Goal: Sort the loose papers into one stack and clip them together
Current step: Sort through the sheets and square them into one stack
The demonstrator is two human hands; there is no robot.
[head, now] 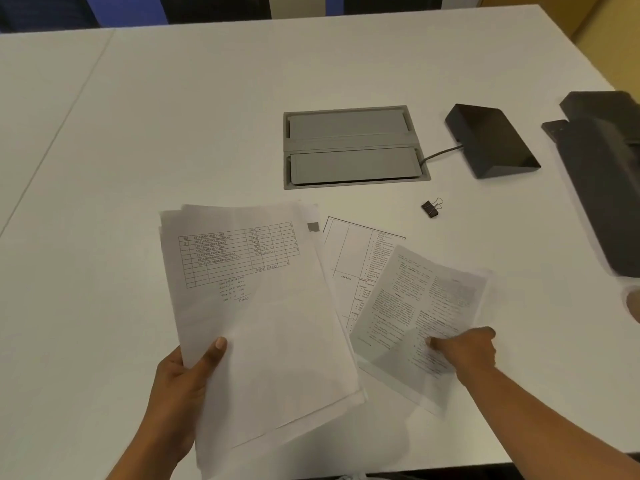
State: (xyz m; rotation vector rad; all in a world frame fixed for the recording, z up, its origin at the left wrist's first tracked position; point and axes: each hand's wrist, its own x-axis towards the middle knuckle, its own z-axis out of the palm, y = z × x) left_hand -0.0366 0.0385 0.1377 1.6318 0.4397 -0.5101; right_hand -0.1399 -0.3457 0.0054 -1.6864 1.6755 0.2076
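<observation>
At a white table, a person's left hand grips a sheaf of papers by its lower left edge, thumb pressed flat on the top sheet and the fingers closed out of sight beneath. The sheaf fans up and away from that thumb, its sheets not squared; the top page carries a printed table with handwritten sums under it.

The right hand reaches in from the lower right with its fingers curled over a loose page of dense print, which looks lifted and blurred. Whether the fingertips pinch the page or only press on it cannot be told. Partly under that page, lying beyond the right fingers and just beside the sheaf, is another loose sheet with a ruled table.

A black binder clip sits on the table well beyond the right hand's fingers, apart from every sheet, its wire handles toward the far side. Farther out from the fingers, a grey recessed cable hatch is set into the tabletop, with a cable running from its right side to a black wedge-shaped device. A larger dark object, blurred, lies at the table's right edge.
</observation>
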